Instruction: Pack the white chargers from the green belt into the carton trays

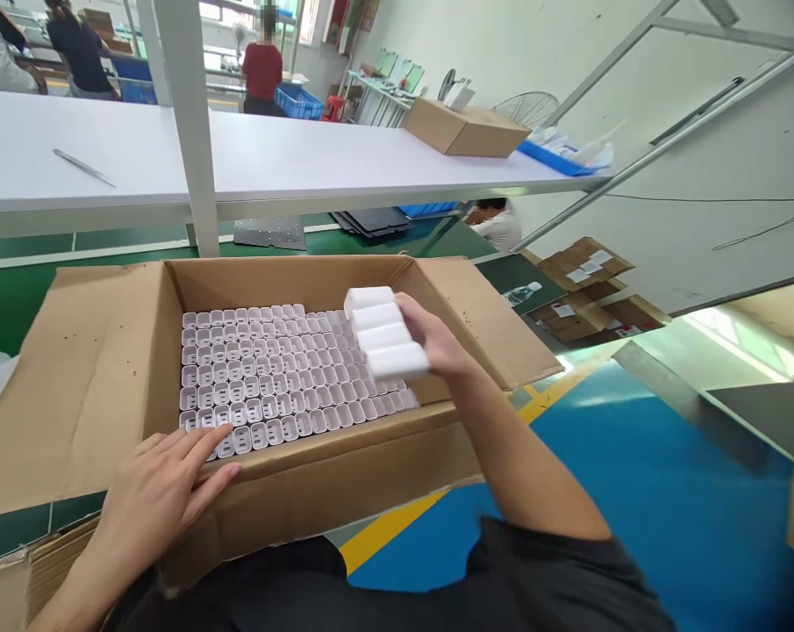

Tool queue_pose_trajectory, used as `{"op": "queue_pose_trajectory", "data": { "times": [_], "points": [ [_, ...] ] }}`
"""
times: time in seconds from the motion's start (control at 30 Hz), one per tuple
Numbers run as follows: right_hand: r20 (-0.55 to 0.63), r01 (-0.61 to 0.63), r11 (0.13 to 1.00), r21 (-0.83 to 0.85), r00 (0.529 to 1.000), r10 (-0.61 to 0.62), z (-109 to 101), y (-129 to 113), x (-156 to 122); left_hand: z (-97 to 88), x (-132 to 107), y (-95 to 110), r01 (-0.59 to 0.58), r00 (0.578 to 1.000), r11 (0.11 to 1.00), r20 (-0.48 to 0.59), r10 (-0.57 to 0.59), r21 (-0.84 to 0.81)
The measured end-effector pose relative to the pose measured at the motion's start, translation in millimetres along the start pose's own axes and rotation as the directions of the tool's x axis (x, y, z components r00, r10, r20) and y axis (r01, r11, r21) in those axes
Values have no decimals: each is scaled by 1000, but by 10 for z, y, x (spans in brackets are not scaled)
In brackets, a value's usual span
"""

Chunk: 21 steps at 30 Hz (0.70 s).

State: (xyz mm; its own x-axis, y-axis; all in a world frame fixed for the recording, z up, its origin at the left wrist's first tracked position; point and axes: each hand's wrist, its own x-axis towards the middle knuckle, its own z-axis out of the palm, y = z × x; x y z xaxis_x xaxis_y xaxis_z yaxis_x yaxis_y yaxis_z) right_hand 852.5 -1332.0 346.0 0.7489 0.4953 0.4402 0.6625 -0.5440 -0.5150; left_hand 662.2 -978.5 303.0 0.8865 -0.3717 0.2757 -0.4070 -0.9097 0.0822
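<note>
An open cardboard box (107, 369) sits in front of me, filled with rows of small white plug adapters (271, 377) standing on end. My right hand (436, 338) is closed on a row of several white adapters (383, 333), held above the box's right side. My left hand (156, 483) rests flat on the box's near rim, fingers stretched out and holding nothing, its fingertips next to the nearest row of adapters.
A white shelf (304, 162) runs above the box, with tweezers (84, 167), a brown carton (466, 127) and a blue tray (554, 158) on it. A white post (192, 132) stands behind the box. Flat cartons (587, 290) lie at right. People stand far behind.
</note>
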Motion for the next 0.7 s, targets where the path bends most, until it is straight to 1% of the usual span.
{"op": "queue_pose_trajectory", "data": {
  "times": [0.03, 0.07, 0.1, 0.13, 0.17, 0.2, 0.27, 0.3, 0.37, 0.5, 0.57, 0.6, 0.67, 0.7],
  "points": [
    [125, 1, 1000, -31, 992, 3, -71, 168, 122, 1, -3, 0, 8, 1000, 1000, 6, -8, 5],
    [256, 3, 996, -87, 967, 19, -105, 341, 233, 3, -8, -1, 16, 1000, 1000, 13, -16, 6],
    [373, 22, 984, -177, 927, 46, -108, 517, 328, 5, -14, -3, 23, 1000, 1000, 17, -23, 4],
    [457, 66, 954, -292, 886, 78, -85, 694, 405, 9, -21, -6, 31, 999, 1000, 17, -31, 0],
    [517, 133, 908, -397, 850, 102, -44, 867, 465, 14, -29, -9, 40, 999, 999, 18, -40, -9],
    [577, 212, 857, -469, 809, 116, 9, 1031, 511, 20, -39, -12, 50, 999, 999, 19, -50, -21],
    [667, 338, 789, -513, 735, 119, 133, 1319, 575, 35, -61, -15, 72, 997, 996, 28, -71, -49],
    [696, 376, 777, -504, 710, 107, 199, 1438, 601, 44, -71, -15, 87, 996, 994, 36, -85, -60],
    [731, 422, 775, -470, 678, 75, 340, 1622, 658, 60, -89, -11, 127, 991, 989, 56, -124, -70],
    [785, 500, 778, -381, 619, -13, 678, 1824, 789, 64, -99, 5, 183, 981, 981, 83, -177, -70],
    [792, 512, 788, -342, 608, -51, 855, 1867, 833, 50, -97, 11, 187, 980, 980, 84, -182, -60],
    [789, 508, 794, -333, 611, -60, 931, 1877, 845, 43, -98, 12, 194, 978, 979, 91, -189, -55],
    [782, 497, 799, -339, 621, -55, 1030, 1876, 850, 34, -104, 15, 220, 969, 974, 125, -213, -51],
    [781, 496, 794, -351, 622, -44, 1047, 1866, 849, 34, -111, 16, 242, 962, 969, 143, -233, -50]
  ]
}}
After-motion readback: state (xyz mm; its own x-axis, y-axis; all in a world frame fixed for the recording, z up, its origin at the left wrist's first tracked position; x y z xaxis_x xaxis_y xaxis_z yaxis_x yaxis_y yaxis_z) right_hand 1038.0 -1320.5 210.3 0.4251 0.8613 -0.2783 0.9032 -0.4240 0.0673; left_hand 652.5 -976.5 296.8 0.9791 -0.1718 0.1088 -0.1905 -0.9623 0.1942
